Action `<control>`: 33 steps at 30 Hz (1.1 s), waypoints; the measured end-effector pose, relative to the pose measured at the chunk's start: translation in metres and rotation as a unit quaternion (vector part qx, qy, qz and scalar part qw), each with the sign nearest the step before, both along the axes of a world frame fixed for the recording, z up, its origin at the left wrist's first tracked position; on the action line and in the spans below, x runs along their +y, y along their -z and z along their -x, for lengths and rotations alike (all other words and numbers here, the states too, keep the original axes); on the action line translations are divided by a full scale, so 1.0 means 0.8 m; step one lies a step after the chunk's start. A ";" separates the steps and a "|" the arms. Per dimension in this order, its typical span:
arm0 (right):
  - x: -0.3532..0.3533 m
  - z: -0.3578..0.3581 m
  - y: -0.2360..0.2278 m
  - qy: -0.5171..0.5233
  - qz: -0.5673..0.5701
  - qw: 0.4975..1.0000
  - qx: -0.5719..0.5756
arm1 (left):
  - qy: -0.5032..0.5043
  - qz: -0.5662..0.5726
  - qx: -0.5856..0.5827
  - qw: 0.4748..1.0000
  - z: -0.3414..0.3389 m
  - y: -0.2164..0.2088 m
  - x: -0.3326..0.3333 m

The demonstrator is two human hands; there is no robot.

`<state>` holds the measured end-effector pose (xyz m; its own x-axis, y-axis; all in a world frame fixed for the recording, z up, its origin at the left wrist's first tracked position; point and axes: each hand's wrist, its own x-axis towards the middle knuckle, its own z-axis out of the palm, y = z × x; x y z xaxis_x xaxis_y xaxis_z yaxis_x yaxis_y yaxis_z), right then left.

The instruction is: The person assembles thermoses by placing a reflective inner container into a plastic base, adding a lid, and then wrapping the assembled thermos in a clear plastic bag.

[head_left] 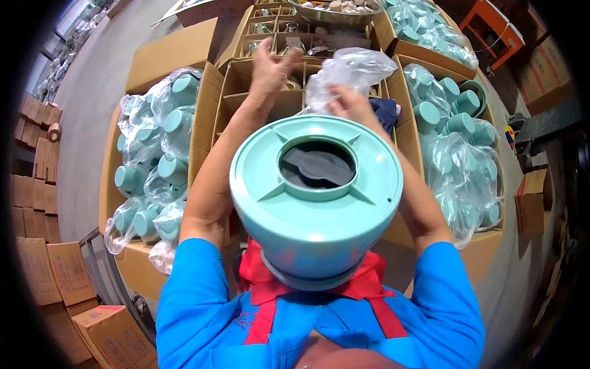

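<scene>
Close to my chest stands a glossy turquoise round vessel [313, 246]. Its wide rim faces up, with a dark disc recessed in the ring-shaped opening. Beyond it, my left hand [270, 71] reaches over a cardboard box with dividers [236, 83], fingers spread and holding nothing. My right hand [353, 104] is closed on a crumpled clear plastic bag [350, 67] above the same box. What the bag contains, if anything, I cannot make out. Beside my right wrist lies a dark blue cloth-like item [384, 114]. The vessel hides part of the box.
Open cartons of bagged turquoise cups [175, 169] flank me, with more cups [461, 126] at right. A metal bowl [338, 15] of small pale pieces sits at the back. Stacked cartons [43, 264] line the left; an orange frame [491, 34] stands far right.
</scene>
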<state>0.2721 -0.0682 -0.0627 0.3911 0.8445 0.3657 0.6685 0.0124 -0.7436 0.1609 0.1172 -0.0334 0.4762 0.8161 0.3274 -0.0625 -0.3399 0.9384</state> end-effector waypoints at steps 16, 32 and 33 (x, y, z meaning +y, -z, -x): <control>-0.083 0.048 -0.073 0.068 0.029 0.927 0.368 | -0.001 -0.055 0.022 0.998 0.201 -0.056 -0.078; -0.346 0.182 0.013 0.035 0.169 0.948 0.266 | 0.285 -0.076 0.108 0.949 0.458 0.032 -0.314; -0.349 0.153 0.016 0.044 0.046 0.925 0.375 | 0.223 -0.100 0.112 0.963 0.451 0.015 -0.297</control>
